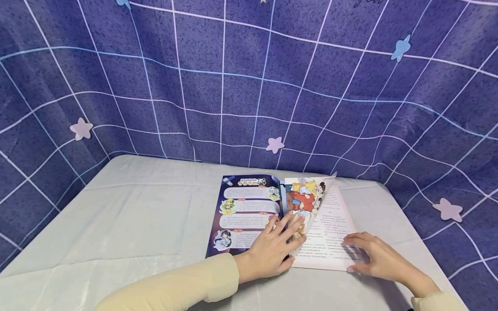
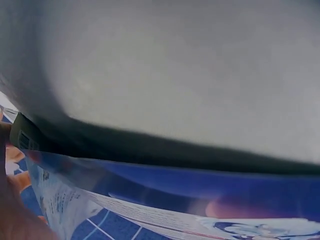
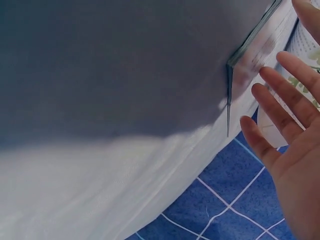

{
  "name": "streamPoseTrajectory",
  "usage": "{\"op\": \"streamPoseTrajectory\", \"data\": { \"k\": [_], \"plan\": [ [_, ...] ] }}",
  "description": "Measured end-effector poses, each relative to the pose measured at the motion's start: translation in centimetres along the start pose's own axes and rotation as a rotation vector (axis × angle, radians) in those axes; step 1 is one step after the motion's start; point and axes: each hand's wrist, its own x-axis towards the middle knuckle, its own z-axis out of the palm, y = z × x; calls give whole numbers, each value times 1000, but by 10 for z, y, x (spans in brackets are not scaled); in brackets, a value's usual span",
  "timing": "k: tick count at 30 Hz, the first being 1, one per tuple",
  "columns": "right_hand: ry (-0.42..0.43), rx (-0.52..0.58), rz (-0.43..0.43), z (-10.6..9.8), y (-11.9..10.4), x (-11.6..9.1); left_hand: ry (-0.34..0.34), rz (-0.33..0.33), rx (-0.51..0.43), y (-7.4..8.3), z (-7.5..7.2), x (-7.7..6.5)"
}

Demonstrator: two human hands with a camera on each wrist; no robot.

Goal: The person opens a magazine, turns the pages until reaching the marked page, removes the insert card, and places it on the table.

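Over the magazine (image 1: pixel 249 205), left grip (image 1: pixel 271 251) spread, right grip (image 1: pixel 376 256) wide, page-turning seems underway; next, perhaps, flattening the curled leaf (image 1: pixel 303 201).

Your book (image 1: pixel 253 207) is lying on the table (image 1: pixel 116 224). Your left hand (image 1: pixel 270 252) is resting near its middle, and your right hand (image 1: pixel 379 259) is resting at its right edge. Cloth (image 1: pixel 206 90) is hanging behind the table.

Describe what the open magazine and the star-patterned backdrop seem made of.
Magazine: seemingly printed paper, shown by a curled leaf; its dark page looks glossy, with sheen in the left wrist view. Backdrop: probably matte fabric, judging by soft folds.
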Motion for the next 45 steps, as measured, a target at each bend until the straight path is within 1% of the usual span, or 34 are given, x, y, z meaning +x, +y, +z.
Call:
{"op": "streamPoseTrajectory", "data": {
  "k": [4, 8, 16, 20, 25, 27, 31, 39, 45],
  "plan": [
    [-22, -32, 16, 0, -1, -2, -8, -1, -18, -1, 0, -1],
    [-39, -41, 24, -1, -2, -3, -21, -8, -27, -1, -1, -2],
    [-41, -50, 6, -1, -2, -2, -45, -22, -54, -4, -3, -4],
    [-38, -36, -2, -2, 0, -2, -62, -27, -38, -5, -2, -4],
    [-15, 7, -34, -4, 1, -1, -57, -25, -12, -6, -1, -5],
    [-15, 15, -38, -4, 2, 0, -51, -27, -15, -6, -1, -6],
    [-32, 18, -24, -5, 2, 0, -43, -35, -19, -5, 1, -6],
    [-45, 10, 1, -6, 2, -1, -80, -52, -31, -5, 1, -8],
    [-58, 43, 35, -11, 4, -3, -63, -58, -37, -5, -1, -9]
  ]
}}
